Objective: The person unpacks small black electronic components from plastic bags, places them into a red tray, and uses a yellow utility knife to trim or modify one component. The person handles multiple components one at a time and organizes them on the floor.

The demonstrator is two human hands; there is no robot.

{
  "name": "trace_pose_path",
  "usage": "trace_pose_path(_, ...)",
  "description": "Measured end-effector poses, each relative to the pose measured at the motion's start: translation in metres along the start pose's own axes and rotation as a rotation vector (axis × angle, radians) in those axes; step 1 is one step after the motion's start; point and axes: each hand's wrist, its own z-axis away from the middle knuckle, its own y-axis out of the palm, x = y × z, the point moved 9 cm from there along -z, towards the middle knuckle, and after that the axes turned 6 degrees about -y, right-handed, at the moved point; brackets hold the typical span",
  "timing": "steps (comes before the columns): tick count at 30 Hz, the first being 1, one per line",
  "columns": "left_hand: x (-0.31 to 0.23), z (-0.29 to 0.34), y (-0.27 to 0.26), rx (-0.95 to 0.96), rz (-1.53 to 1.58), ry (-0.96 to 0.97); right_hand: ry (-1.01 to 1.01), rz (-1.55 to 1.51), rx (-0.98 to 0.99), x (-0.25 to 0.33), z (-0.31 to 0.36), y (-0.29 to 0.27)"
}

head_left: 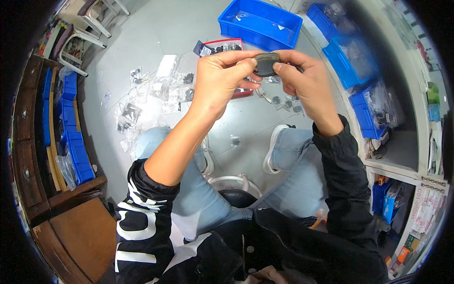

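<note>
Up in front of me, both hands hold a small, dark, round-edged flat piece (266, 69), with a greyish-brown strip along its upper rim. Its exact kind I cannot make out. My left hand (222, 73) pinches its left end between thumb and fingers. On the other end, the thumb and fingers of my right hand (303, 75) are closed. Below and behind the hands sits a red-edged box (240, 41) with dark small parts and clear bags in it, partly hidden by my left hand.
Clear plastic bags (132, 113) with small dark parts lie scattered over the grey floor at the left. A blue bin (231, 29) stands beyond the box. Blue trays (347, 66) fill shelving at the right; dark wooden drawers (28, 123) line the left.
</note>
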Motion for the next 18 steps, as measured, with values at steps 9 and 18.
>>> trace_pose_path(9,0.027,-0.013,-0.01,0.036,-0.104,-0.012,-0.099,0.245,-0.032,-0.034,-0.01,-0.005)
trace_pose_path(18,0.035,-0.014,-0.002,0.071,-0.328,0.05,-0.167,0.508,0.025,-0.036,0.002,-0.006)
